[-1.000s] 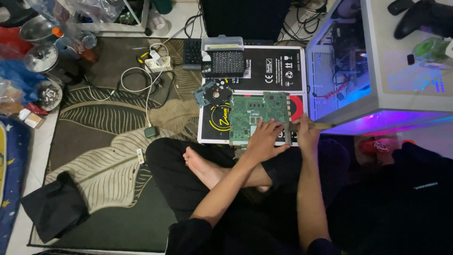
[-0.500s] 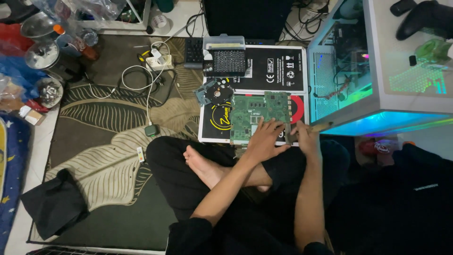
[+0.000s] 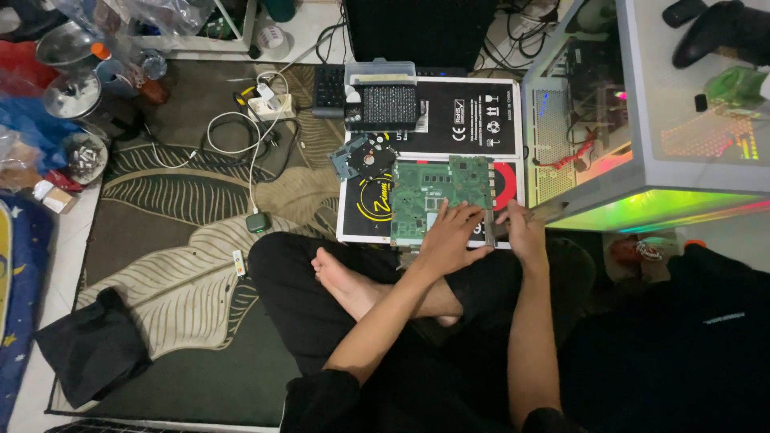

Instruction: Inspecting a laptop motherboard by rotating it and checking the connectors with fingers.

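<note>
The left hand [image 3: 451, 238] lies flat, fingers spread, on the near right corner of the green circuit board [image 3: 439, 196]. Just right of that board, the right hand [image 3: 525, 232] has its fingers closed around a slim tool [image 3: 545, 212].

leaf-patterned brown floor rug [image 3: 192, 265]
on it: flat black-and-white printed box [image 3: 473, 120], white coiled cable [image 3: 233, 136], folded black cloth [image 3: 92, 349].

Matt green circuit board [image 3: 439, 195]; rug [image 3: 184, 265] seemingly woven cloth.
</note>
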